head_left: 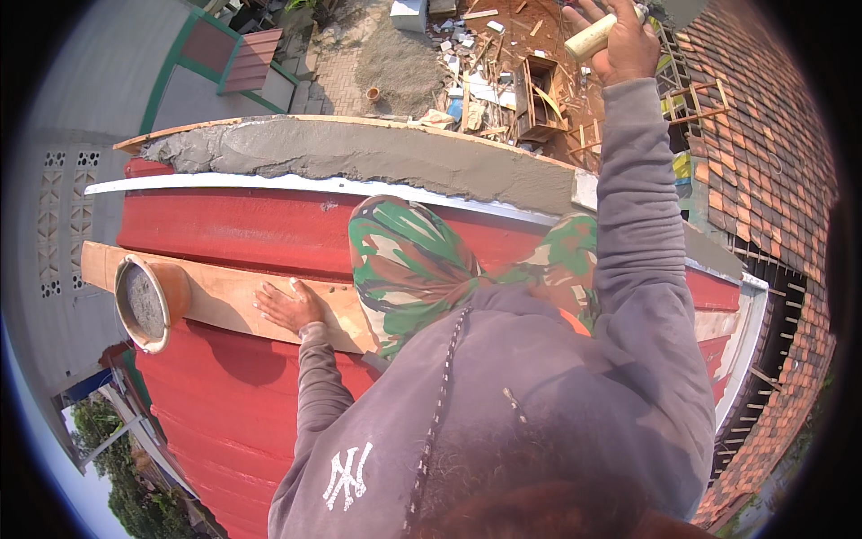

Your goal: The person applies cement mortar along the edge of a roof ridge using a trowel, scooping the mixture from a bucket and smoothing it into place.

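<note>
My left hand (289,305) lies flat with fingers spread on a wooden plank (224,296) across the red roof. Left of it, an orange bucket (178,289) of grey mortar stands on the plank. My right hand (626,47) is raised at the upper right, closed around a trowel's cream handle (594,36); part of its grey blade (680,9) shows at the top edge. Ahead of my knees runs a ledge of wet grey mortar (359,154), smooth in parts and rough at its left end. A board edges its far side.
A white metal strip (287,182) lies between the mortar and the red roof (233,220). Beyond the ledge is a drop to ground with rubble and a broken wooden cabinet (541,97). A tiled roof (754,135) stands right, a grey wall (63,153) left.
</note>
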### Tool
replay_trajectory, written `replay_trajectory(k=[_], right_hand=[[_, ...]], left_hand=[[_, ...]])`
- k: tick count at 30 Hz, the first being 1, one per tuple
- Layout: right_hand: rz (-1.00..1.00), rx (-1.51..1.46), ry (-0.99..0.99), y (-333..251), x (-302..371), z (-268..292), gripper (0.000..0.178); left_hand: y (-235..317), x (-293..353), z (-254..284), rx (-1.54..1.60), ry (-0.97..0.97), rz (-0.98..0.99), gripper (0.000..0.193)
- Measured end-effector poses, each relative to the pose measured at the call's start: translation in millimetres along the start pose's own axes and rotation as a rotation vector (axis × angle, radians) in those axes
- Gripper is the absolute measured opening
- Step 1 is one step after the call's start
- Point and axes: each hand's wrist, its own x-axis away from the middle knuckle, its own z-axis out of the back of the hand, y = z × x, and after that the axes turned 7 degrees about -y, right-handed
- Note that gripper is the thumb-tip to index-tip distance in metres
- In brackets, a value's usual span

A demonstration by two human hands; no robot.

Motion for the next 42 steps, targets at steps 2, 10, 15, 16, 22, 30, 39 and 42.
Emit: replay_trajectory(k=[2,10,15,16,22,30,39,42], right_hand=[[-0.054,-0.034,-0.021,-24,45,-28,0.04],[-0.24,0.446,0.181,-35,206,6,0.037],[-0.296,0.621,0.328,-56,255,51,0.037],[-0.295,0.659,0.359,-62,261,59,0.037],[-0.222,0.828,0.468,-114,282,66,0.04],[-0.151,1.2,0.135,-191,230,-7,0.033],[-0.367,1.25,0.087,-169,194,-82,0.041],[-0.499,1.18,0.123,-144,215,-47,0.036]], left_hand=[[1,3,1,0.007,-0.032,0.024,0.081],[-30,-31,24,-0.017,-0.099,-0.028,0.082],[-67,-103,39,-0.049,-0.062,-0.187,0.079],[-70,-111,40,-0.049,-0.084,-0.217,0.079],[-79,-125,37,-0.095,-0.125,-0.276,0.09],[-84,-126,28,-0.065,-0.116,-0.249,0.098],[-80,-125,28,-0.111,-0.062,-0.302,0.091],[-87,-124,28,-0.17,-0.044,-0.282,0.091]])
